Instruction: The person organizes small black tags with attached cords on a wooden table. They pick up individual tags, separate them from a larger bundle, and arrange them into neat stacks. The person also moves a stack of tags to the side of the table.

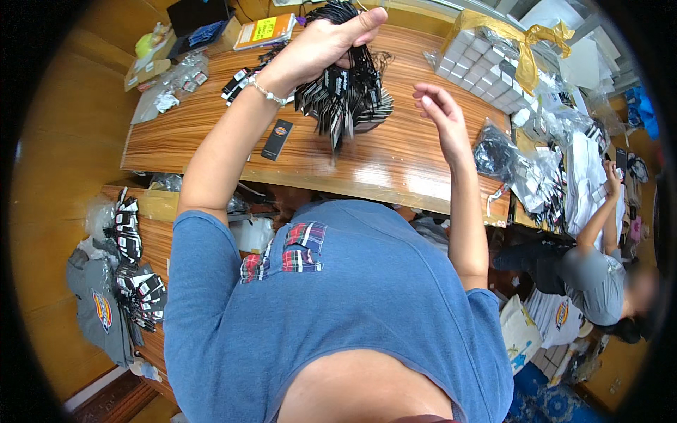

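Note:
Near the table's far side, my left hand is closed around the black strings of a thick bunch of hang tags. The tags dangle below the fist in a dense fan, and their lower tips look slightly blurred. To the right of the bunch, apart from it, my right hand is raised with nothing in it, its fingers loosely bent and the thumb apart. A single black hang tag lies flat on the striped wooden table. More black and white tags lie behind my left wrist.
Stacked small white boxes stand at the far right, with a black plastic-wrapped bundle nearer. An orange-and-yellow booklet and clear plastic bags are at the far left. A grey shirt hangs lower left. Another person works at right.

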`<state>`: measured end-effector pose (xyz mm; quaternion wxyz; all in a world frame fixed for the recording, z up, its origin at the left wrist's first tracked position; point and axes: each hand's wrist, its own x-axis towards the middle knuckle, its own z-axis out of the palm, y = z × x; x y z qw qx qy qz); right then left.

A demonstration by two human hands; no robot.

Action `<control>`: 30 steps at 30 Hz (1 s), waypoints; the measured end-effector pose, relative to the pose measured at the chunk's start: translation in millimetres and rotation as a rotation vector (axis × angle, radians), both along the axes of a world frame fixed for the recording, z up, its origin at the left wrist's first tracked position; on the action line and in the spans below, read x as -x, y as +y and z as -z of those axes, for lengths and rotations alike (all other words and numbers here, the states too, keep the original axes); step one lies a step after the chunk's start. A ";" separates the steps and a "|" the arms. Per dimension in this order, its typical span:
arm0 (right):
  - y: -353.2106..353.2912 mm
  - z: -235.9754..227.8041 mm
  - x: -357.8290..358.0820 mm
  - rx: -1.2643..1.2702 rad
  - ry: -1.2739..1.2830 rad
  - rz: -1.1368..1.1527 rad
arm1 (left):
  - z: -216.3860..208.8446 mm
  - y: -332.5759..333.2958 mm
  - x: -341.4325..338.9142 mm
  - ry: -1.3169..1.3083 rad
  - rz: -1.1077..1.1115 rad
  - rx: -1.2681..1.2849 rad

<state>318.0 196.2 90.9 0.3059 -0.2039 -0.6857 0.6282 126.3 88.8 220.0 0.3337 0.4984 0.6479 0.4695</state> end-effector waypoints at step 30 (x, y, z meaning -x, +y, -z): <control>-50.0 -70.4 54.6 -1.017 0.143 0.272 | -31.2 -14.5 -9.6 0.123 -0.160 -0.015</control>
